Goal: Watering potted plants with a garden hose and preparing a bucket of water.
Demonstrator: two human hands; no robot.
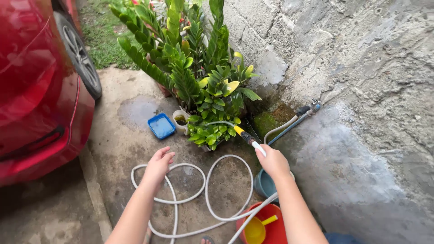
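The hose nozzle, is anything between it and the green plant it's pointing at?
Nothing visible. The right hand holds the nozzle, and its yellow tip sits right at the leaves of the plant. The left hand hovers open above the coiled hose, off to the side.

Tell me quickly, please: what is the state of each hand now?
Left hand: open, holding nothing, above the hose coils.
Right hand: closed on the nozzle, spraying towards the plant.

No packages, labels, signs or screens show anywhere from where I stand; nothing printed or boxed sits at any clock direction on the ground.
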